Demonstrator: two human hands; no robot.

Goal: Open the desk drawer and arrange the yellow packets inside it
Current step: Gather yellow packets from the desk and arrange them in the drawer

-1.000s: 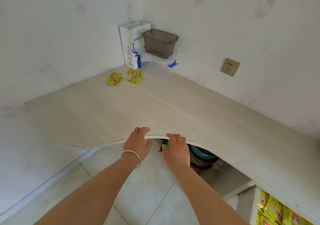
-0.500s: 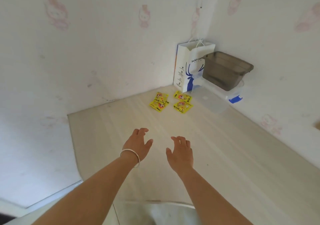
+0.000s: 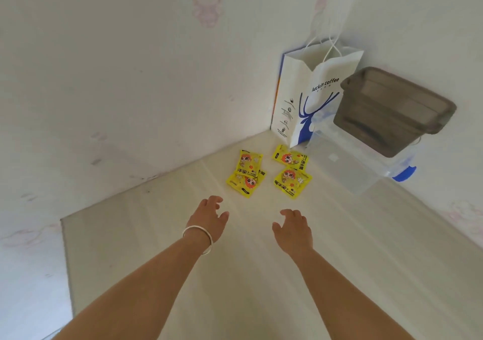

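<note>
Hands over the desk (image 3: 261, 274): I am holding my left hand (image 3: 207, 218) and right hand (image 3: 294, 228) above the surface, fingers loosely spread and gripping nothing. Four yellow packets (image 3: 269, 173) are lying near the corner, two at left overlapping, beside a paper bag (image 3: 313, 96) and stacked plastic boxes (image 3: 386, 120). No drawer is showing; judging from this, collecting and arranging are not yet begun

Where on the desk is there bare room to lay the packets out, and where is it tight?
Bare desktop lies left of the left hand, and right of the right hand. The back corner is crowded: yellow packets, paper bag, clear box under the grey bin.
</note>
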